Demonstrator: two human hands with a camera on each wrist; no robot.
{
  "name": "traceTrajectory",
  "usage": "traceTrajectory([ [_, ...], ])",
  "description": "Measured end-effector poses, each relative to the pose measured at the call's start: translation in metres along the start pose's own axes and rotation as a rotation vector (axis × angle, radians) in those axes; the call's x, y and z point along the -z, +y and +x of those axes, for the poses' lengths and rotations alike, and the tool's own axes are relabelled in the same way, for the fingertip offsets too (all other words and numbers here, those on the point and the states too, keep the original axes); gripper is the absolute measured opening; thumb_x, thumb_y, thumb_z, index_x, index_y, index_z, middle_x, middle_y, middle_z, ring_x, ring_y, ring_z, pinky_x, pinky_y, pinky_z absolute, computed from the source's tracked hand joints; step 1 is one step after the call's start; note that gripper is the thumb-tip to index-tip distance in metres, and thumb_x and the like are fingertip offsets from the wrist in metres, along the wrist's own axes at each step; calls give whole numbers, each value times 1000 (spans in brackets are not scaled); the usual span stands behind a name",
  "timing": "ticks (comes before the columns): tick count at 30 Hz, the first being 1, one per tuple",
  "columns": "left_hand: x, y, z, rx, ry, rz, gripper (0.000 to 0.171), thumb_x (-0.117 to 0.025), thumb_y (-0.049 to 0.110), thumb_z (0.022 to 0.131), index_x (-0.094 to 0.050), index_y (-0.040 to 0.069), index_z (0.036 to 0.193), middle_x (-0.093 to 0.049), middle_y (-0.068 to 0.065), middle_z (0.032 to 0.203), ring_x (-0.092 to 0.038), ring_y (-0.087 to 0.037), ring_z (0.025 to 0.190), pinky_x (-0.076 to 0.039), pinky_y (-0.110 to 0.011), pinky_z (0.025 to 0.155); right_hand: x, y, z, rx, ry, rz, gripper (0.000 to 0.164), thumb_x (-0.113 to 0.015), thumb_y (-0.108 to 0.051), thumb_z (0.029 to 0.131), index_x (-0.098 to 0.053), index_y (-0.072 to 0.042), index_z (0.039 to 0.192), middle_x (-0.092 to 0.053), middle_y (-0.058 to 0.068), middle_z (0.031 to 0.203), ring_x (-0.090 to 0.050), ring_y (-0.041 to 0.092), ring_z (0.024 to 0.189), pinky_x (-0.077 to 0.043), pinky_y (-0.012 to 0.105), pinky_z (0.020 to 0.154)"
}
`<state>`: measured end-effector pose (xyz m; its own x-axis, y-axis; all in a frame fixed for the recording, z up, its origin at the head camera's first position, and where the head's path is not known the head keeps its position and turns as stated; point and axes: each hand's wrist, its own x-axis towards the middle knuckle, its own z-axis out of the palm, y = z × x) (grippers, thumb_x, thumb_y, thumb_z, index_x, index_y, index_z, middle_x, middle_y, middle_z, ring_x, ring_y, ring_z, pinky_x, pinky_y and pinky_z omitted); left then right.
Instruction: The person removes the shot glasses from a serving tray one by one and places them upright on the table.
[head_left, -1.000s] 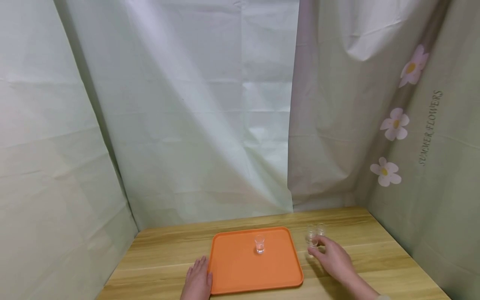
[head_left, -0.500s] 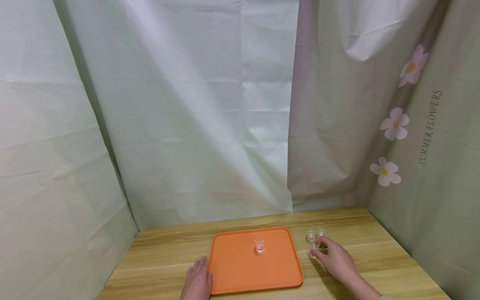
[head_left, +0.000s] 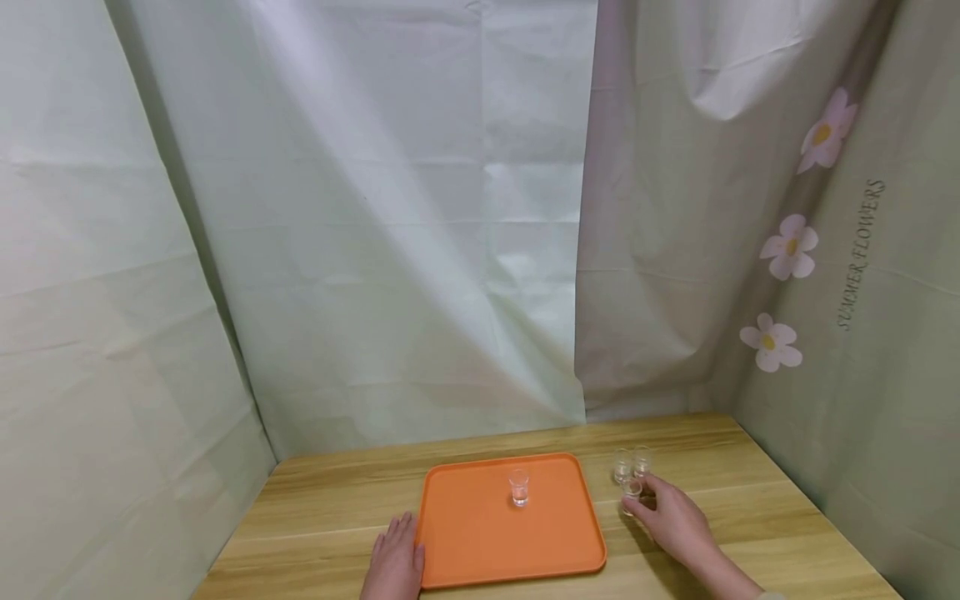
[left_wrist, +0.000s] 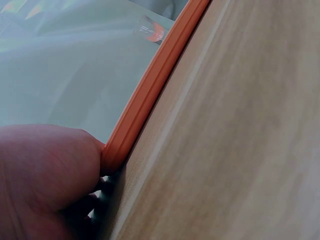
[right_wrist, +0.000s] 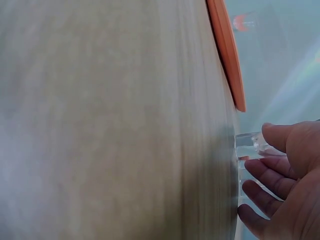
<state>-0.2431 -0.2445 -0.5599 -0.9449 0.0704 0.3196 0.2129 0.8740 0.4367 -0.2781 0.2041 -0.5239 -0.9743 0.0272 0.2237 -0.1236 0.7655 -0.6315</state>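
In the head view, my right hand [head_left: 675, 518] pinches a small clear shot glass [head_left: 632, 497] between thumb and fingers, right of the tray. The right wrist view has this glass [right_wrist: 247, 145] upright, its base at the tabletop. Two more shot glasses, one on the left [head_left: 622, 468] and one on the right [head_left: 642, 461], stand close behind it. Another shot glass [head_left: 519, 489] stands upright on the orange tray [head_left: 495, 542]. My left hand [head_left: 395, 560] lies with straight fingers on the table at the tray's left edge, its thumb against the rim.
A wood-grain table [head_left: 315, 517] carries everything. Pale green cloth [head_left: 420, 292] hangs behind it and along both sides, with printed flowers on the right cloth [head_left: 885, 333]. The tray's raised rim [head_left: 600, 552] lies left of my right hand.
My right hand has shifted the pinched glass slightly to the right, in front of the two other glasses. The left hand, the tray and the glass on it have stayed put.
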Motion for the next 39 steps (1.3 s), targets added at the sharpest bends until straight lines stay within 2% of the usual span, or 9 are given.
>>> traceTrajectory([
  [5, 0, 0, 0, -6, 13, 3, 45, -71, 1, 99, -61, -19, 138, -61, -40, 144, -52, -62, 139, -38, -77, 116, -1, 2, -1, 13, 15, 1, 31, -84, -31, 100, -77, -8, 119, -79, 5, 114, -76, 29, 104, -61, 58, 90],
  [10, 1, 2, -1, -9, 17, 10, 45, -72, 1, 99, -62, -19, 138, -61, -40, 144, -53, -62, 139, -39, -77, 116, 2, 0, -5, 38, 44, 8, 48, -87, -32, 98, -73, -3, 133, -76, 18, 130, -71, 43, 122, -56, 66, 100],
  [13, -1, 0, -1, -13, 25, 3, 45, -71, 1, 99, -61, -19, 138, -61, -39, 145, -53, -61, 140, -38, -77, 116, 5, -4, -7, 59, 70, 10, 57, -87, -32, 97, -69, 0, 140, -73, 21, 137, -65, 47, 131, -53, 68, 105],
  [20, -17, -15, 1, -40, 109, -23, 43, -72, -1, 97, -63, -19, 135, -63, -39, 141, -55, -63, 136, -39, -79, 113, 12, -20, -9, 136, 139, 2, 64, -87, -31, 97, -64, 2, 147, -68, 25, 143, -63, 50, 133, -52, 71, 107],
  [26, -22, -23, 5, -34, 84, -1, 45, -73, 0, 97, -63, -19, 136, -62, -39, 143, -54, -63, 137, -38, -79, 113, 9, -34, -6, 228, 172, 44, 66, -90, -24, 94, -63, 2, 149, -64, 28, 148, -57, 54, 138, -47, 73, 112],
  [34, -21, -15, 0, -35, 124, -21, 41, -70, 0, 99, -64, -17, 136, -63, -38, 142, -55, -61, 137, -39, -77, 113, -4, -53, -1, 277, 159, 80, 67, -90, -23, 95, -61, 2, 151, -64, 26, 149, -56, 54, 140, -46, 73, 114],
  [39, -6, -2, 0, -1, 55, -14, 44, -71, 1, 99, -63, -18, 138, -61, -38, 145, -53, -61, 139, -38, -77, 115, -13, -68, 3, 271, 116, 83, 69, -91, -22, 94, -61, 0, 152, -63, 24, 151, -56, 49, 142, -47, 70, 115],
])
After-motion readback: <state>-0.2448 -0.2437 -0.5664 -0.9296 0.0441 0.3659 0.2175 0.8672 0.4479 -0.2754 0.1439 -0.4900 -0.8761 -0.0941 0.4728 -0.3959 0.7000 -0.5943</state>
